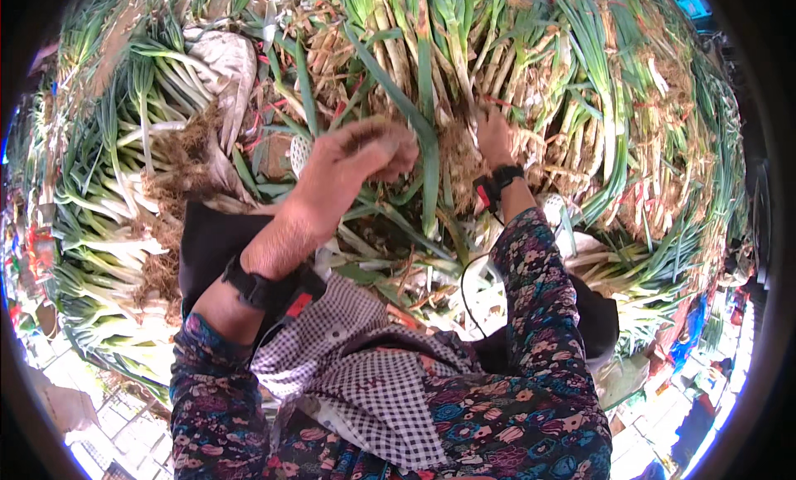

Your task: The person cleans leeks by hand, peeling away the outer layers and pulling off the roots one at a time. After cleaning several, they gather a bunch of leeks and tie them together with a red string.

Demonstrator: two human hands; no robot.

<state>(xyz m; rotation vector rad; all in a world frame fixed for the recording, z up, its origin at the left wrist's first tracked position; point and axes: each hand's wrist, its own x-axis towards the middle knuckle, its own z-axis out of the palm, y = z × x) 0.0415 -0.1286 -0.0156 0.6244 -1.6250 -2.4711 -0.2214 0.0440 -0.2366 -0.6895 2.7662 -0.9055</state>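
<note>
My left hand [356,157] is raised over the litter in front of me. Its fingers are curled in and somewhat blurred, and whatever may be in them is hidden. Farther right, my right hand [495,138] reaches into the pile, its fingers closed at a leek stalk beside a brown clump of roots [458,161]; the fingertips are partly hidden. A long, broad leek leaf [427,148] runs between the two hands. Beyond them lie leeks [452,24] with pale stalks and green tops.
Leeks with earthy roots [178,165] are heaped on my left. More bundled leeks [593,115] lie on the right, some with red ties. A whitish cloth or sack [224,61] lies at the far left. A thin black cable [466,293] hangs near my right forearm.
</note>
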